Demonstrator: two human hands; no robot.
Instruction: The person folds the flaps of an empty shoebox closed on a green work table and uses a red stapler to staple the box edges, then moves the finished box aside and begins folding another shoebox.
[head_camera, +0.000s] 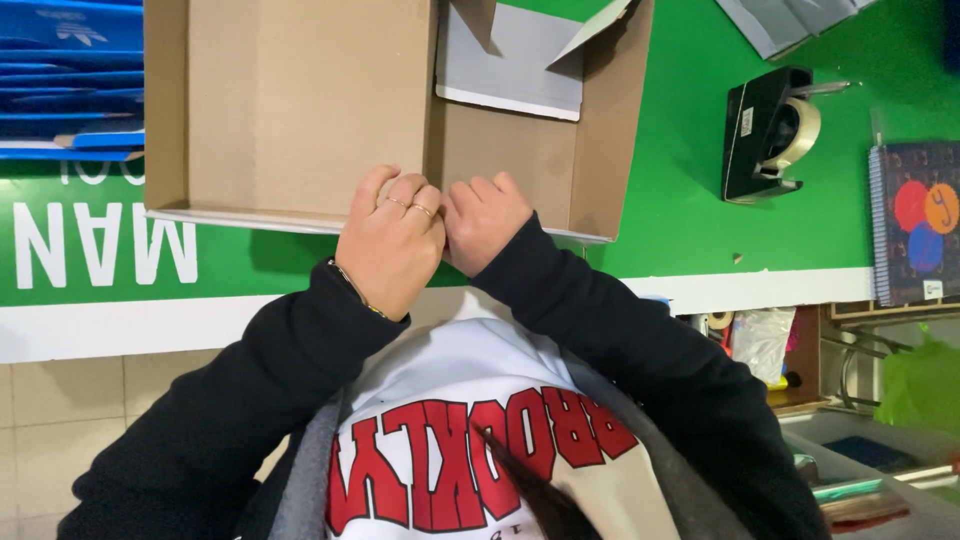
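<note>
Both hands sit side by side at the near edge of an open cardboard box (300, 110) on the green table (690, 200). The left hand (392, 245), wearing rings and a thin bracelet, has its fingers curled over the box's near wall. The right hand (487, 220) touches the left, fingers likewise bent and pressed on the same edge. A grey sheet (510, 65) lies inside the box at its far side. A black tape dispenser (770, 135) stands well to the right, a spiral notebook (915, 225) beyond it. Blue folders (70, 75) are stacked at far left.
</note>
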